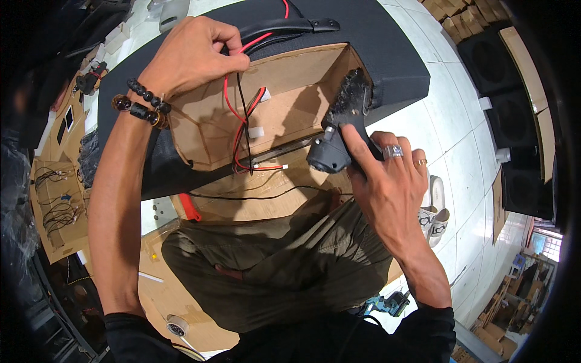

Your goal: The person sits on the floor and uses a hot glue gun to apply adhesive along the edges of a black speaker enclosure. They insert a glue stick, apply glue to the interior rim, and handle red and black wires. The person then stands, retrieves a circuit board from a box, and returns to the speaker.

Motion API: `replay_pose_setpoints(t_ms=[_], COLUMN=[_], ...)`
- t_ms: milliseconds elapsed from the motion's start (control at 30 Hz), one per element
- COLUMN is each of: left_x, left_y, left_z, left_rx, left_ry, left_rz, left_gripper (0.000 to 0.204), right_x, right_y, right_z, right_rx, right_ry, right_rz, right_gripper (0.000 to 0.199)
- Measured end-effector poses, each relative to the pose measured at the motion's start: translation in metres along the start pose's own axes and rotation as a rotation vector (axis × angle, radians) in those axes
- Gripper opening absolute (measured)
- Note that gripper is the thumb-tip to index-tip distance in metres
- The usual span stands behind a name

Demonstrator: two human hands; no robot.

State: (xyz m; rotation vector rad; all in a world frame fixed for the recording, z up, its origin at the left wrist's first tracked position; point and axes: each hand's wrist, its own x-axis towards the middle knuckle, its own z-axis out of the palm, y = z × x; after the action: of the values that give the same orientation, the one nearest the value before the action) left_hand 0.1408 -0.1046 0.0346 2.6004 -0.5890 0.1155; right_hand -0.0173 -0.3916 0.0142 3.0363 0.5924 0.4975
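Observation:
My left hand (203,54) pinches red and black wires (227,91) above the near side of a black fabric-covered cabinet (399,72). The wires hang down across its rectangular opening, which has bare brown wooden walls (290,66). A small white connector (285,166) ends one red-and-black pair near the opening's lower edge. My right hand (390,175) is wrapped around a worn, dusty black pistol-shaped tool (348,112), index finger laid along its body. That tool is held over the opening's right end. A black carry handle (290,27) lies just beyond the left fingers.
Under my crossed legs (272,266) lies cardboard (187,296). A red-handled tool (190,207), a tape roll (177,325) and a teal power tool (387,304) lie close by. Left stands a carton of wires (57,206); right are sandals (437,212) and black speaker cabinets (508,121).

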Motion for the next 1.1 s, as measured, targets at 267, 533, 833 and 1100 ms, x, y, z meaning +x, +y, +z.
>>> replay_pose_setpoints(t_ms=[267,533,833,1100], left_x=[0.001,0.0,-0.003,0.001], left_y=[0.0,0.003,0.001,-0.001], left_z=[0.002,0.001,-0.001,0.001], left_rx=[-0.039,-0.015,-0.009,-0.02], left_ry=[0.001,0.017,0.013,0.001], left_rz=[0.026,0.015,0.007,0.019], left_gripper=[0.026,0.026,0.025,0.027], right_x=[0.026,0.027,-0.01,-0.013], right_y=[0.003,0.006,0.001,0.002], right_z=[0.025,0.021,-0.003,-0.004], right_rx=[-0.019,-0.024,-0.02,-0.004], right_ry=[0.121,0.142,-0.02,-0.018], right_rz=[-0.027,-0.03,-0.005,0.001], right_gripper=[0.058,0.059,0.066,0.07])
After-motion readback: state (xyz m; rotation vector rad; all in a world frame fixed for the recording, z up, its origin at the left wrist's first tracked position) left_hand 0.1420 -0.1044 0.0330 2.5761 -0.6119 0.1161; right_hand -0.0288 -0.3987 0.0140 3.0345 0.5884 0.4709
